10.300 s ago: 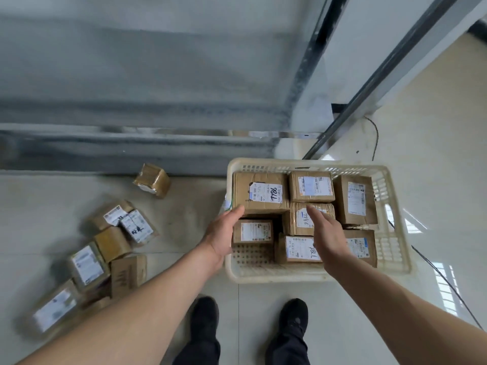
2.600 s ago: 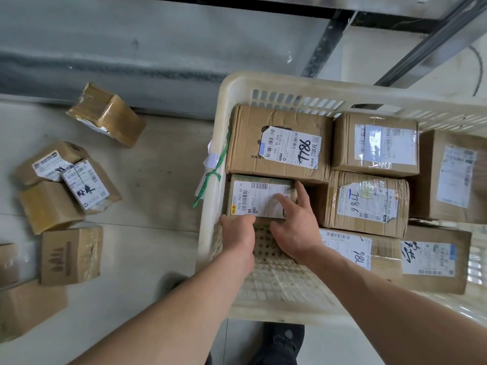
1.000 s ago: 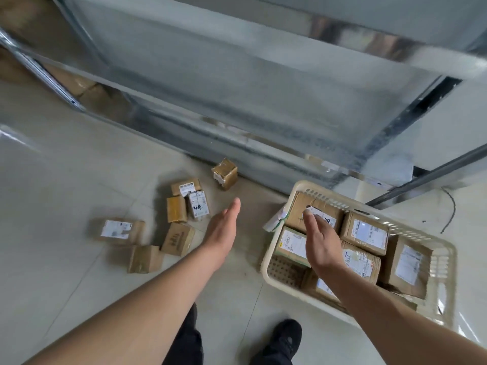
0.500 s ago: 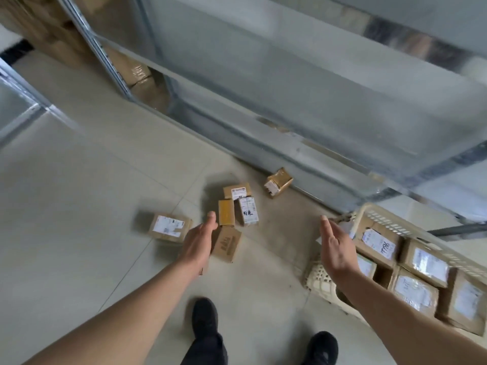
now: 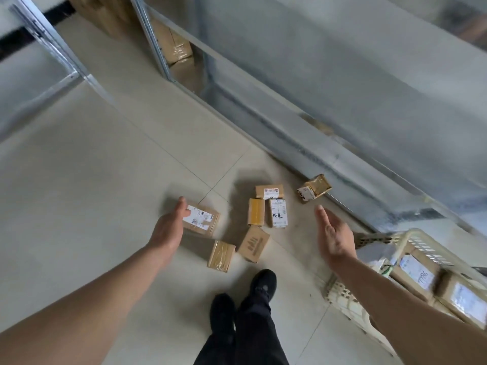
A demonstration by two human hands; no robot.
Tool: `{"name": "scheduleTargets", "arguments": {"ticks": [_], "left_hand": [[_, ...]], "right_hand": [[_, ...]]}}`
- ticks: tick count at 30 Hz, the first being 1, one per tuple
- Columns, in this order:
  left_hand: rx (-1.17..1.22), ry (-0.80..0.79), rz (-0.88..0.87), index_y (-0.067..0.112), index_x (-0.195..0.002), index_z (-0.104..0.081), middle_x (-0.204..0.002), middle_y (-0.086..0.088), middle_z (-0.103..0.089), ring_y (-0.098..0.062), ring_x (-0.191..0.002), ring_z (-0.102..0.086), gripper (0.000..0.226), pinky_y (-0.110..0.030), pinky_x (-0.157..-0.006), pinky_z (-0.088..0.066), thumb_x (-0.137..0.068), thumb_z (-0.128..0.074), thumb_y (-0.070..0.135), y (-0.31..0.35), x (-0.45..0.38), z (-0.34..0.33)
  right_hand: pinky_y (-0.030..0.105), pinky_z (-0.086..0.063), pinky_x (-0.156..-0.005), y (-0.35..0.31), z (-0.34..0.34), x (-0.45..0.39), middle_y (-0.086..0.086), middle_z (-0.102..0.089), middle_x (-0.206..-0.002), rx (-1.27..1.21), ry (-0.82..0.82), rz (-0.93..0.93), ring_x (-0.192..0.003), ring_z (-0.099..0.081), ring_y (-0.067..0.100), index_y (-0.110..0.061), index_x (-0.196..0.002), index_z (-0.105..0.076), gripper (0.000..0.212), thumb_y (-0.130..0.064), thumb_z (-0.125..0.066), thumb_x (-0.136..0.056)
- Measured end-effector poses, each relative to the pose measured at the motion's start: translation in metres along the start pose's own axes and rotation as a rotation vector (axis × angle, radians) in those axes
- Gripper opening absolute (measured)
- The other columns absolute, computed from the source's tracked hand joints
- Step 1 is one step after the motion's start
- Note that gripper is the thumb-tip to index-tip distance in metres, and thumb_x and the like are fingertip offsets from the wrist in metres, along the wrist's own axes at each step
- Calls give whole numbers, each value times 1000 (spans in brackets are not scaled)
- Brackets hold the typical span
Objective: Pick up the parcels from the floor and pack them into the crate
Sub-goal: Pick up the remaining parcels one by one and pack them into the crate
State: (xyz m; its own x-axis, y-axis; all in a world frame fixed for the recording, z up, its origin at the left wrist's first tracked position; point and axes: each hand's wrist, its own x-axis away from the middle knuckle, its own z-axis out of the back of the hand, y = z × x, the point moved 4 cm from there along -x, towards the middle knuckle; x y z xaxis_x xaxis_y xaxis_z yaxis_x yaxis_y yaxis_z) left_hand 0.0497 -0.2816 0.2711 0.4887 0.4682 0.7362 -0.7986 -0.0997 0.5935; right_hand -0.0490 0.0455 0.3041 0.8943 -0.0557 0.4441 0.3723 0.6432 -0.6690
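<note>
Both the left hand (image 5: 168, 227) and right hand (image 5: 333, 237) are shown released above 7 floor parcels; the labelled parcel (image 5: 201, 219), if grasped one-handed, could slip short of the crate (image 5: 421, 246).

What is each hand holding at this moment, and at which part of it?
Nothing is held. The left hand is open above the labelled parcel on the floor, and the right hand is open and empty beside the crate.
</note>
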Motion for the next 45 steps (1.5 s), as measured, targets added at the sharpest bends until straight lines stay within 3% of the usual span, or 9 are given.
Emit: {"name": "scheduleTargets", "arguments": {"ticks": [9, 17, 21, 24, 29, 32, 37, 39, 45], "left_hand": [[-25, 91, 34, 19, -129, -63, -146, -3, -51, -24, -131, -46, 63, -47, -112, -33, -100, -28, 62, 23, -38, 17], [24, 6, 97, 23, -122, -66, -141, -3, -54, -18, -111, -46, 57, -45, -105, -33, -99, -32, 63, 6, -87, -35], [-36, -65, 123, 27, -119, -66, -144, 1, -53, -20, -122, -47, 55, -46, -109, -32, -98, -31, 64, -4, -111, -55], [-148, -124, 119, 21, -128, -64, -144, 0, -52, -20, -118, -48, 58, -40, -100, -35, -101, -29, 59, -38, -169, -95], [-213, -195, 86, 20, -130, -63, -146, -3, -50, -23, -130, -46, 59, -46, -110, -34, -101, -28, 58, -78, -225, -151], [-246, -224, 19, 14, -134, -61, -145, -4, -53, -22, -130, -49, 63, -35, -102, -33, -102, -26, 56, -103, -264, -201], [-145, -304, -35, 15, -126, -64, -113, 8, -63, 3, -90, -54, 65, -28, -77, -40, -98, -27, 60, -137, -313, -277], [-70, -332, -17, 17, -122, -65, -108, 10, -62, 6, -90, -54, 70, -24, -71, -40, -89, -29, 67, -147, -325, -294], [11, -349, -15, 19, -125, -65, -119, 9, -63, -13, -117, -57, 77, -46, -106, -41, -84, -36, 78, -163, -339, -313]], "right_hand": [[32, -29, -74, -39, -27, -59, 24, -66, -117, 24, -118, 13, -100, -54, 37, -3, -122, -65, 46, -38, -39, -108], [32, -35, -67, -10, -53, -106, 8, -60, -94, 103, -123, -44, -94, -55, 30, -13, -106, -67, 60, -59, -32, -93], [36, -42, -101, 20, -68, -120, 10, -60, -141, 142, -103, -153, -130, -53, 30, -15, -140, -58, 66, -59, -45, -93], [37, -38, -113, 76, -105, -157, 5, -51, -153, 211, -92, -227, -138, -49, 25, -17, -149, -50, 58, -39, -64, -97], [30, -43, -101, 149, -161, -199, 1, -54, -149, 267, -114, -246, -129, -55, 23, -18, -146, -51, 60, -28, -71, -90], [30, -46, -96, 204, -204, -236, -1, -54, -146, 306, -143, -252, -120, -60, 23, -19, -146, -51, 64, -25, -73, -86], [40, -48, -103, 274, -264, -296, 2, -50, -144, 390, -110, -253, -127, -54, 28, -22, -146, -47, 72, -35, -75, -80], [48, -47, -104, 296, -284, -312, 3, -47, -141, 408, -80, -261, -127, -49, 29, -24, -143, -44, 77, -44, -75, -76], [48, -48, -96, 330, -315, -334, 1, -47, -136, 368, -10, -268, -120, -52, 29, -35, -130, -33, 78, -44, -83, -70]]}}
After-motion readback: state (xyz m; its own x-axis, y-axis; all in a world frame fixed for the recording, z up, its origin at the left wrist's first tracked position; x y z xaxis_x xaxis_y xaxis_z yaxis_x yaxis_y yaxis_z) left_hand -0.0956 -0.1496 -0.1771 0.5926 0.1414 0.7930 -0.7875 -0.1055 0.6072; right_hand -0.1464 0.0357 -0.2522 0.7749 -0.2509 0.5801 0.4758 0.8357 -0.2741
